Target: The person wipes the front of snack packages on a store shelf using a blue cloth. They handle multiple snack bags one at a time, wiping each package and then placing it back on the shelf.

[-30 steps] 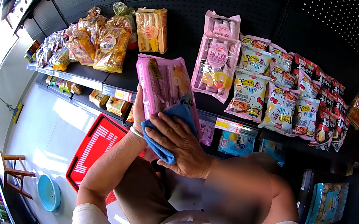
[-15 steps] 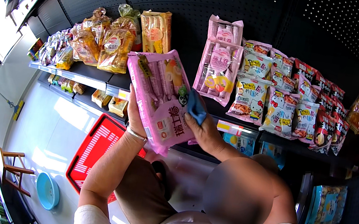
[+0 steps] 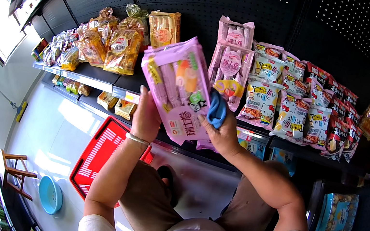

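A large pink snack pack (image 3: 178, 85) is held up in front of the shelf, tilted with its top to the left. My left hand (image 3: 146, 116) grips its lower left edge from behind; a bracelet sits on that wrist. My right hand (image 3: 221, 131) holds the pack's right edge together with a folded blue cloth (image 3: 217, 108) pressed against it. Behind the pack hang more pink packs (image 3: 231, 50) of the same kind.
The dark shelf (image 3: 97, 82) carries bagged breads (image 3: 120, 48) at left and rows of small cartoon snack bags (image 3: 293, 111) at right. A red shopping basket (image 3: 100, 155) stands on the floor by my knees. A blue bowl (image 3: 50, 195) and wooden stool (image 3: 16, 173) sit lower left.
The pink pack has been lifted and turned face-up toward me. My right hand with the blue cloth slid from the pack's front to its right edge.
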Demonstrator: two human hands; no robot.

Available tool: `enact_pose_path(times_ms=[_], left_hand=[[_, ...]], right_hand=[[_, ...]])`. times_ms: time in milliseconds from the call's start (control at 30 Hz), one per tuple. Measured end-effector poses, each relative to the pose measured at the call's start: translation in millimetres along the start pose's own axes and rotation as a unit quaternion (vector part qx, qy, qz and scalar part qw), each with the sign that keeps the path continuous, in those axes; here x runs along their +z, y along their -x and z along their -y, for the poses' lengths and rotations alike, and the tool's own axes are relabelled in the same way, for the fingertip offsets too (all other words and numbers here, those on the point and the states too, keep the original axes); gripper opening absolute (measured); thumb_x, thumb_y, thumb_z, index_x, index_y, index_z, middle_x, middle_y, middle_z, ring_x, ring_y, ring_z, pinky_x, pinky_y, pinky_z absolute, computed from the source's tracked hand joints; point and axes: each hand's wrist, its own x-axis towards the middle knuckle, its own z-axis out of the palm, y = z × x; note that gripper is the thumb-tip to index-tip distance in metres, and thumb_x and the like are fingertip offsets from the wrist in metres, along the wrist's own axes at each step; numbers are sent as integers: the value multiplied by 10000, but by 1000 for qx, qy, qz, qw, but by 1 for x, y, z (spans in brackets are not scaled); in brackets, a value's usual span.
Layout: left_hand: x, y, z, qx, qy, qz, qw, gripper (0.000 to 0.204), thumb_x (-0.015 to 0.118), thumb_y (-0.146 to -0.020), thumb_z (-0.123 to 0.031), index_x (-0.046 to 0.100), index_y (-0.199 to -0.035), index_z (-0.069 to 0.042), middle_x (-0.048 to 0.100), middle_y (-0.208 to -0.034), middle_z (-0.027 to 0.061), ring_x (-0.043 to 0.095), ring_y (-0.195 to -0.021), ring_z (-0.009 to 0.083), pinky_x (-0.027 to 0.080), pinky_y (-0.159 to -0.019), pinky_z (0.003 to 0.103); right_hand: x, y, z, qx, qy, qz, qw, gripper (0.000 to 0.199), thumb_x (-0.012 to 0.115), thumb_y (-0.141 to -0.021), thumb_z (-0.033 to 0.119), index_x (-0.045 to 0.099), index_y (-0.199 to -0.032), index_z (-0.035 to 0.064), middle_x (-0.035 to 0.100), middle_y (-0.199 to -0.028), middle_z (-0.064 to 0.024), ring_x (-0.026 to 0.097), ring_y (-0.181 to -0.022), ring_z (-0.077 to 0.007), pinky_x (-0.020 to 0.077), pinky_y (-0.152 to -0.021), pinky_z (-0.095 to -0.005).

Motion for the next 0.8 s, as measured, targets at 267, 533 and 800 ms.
enact_pose_path(times_ms=[267,533,800], left_hand=[[14,6,22,20,-128,-58,990,543,509,-1009,-463,522,-1311,-12,653,-1152,86,646,-1022,159,529,-857,296],[14,3,43,-78,-166,-27,983,502,507,-1014,-453,540,-1270,-23,662,-1105,60,648,-956,121,536,-815,267],[22,-2,49,165,-341,-14,925,557,591,-1001,-301,380,-1412,9,593,-1149,62,565,-1020,122,474,-854,245]], right_hand=[[6,8,18,182,-176,75,964,576,623,-981,259,368,-1440,22,599,-1221,-73,551,-1106,-140,439,-964,-286],[-14,-20,15,176,-284,-21,942,323,757,-866,179,591,-1117,59,635,-1007,5,596,-925,-87,485,-847,-264],[-11,-23,10,166,-320,-105,927,345,740,-858,103,577,-1159,62,632,-1038,0,598,-943,-94,491,-850,-261]])
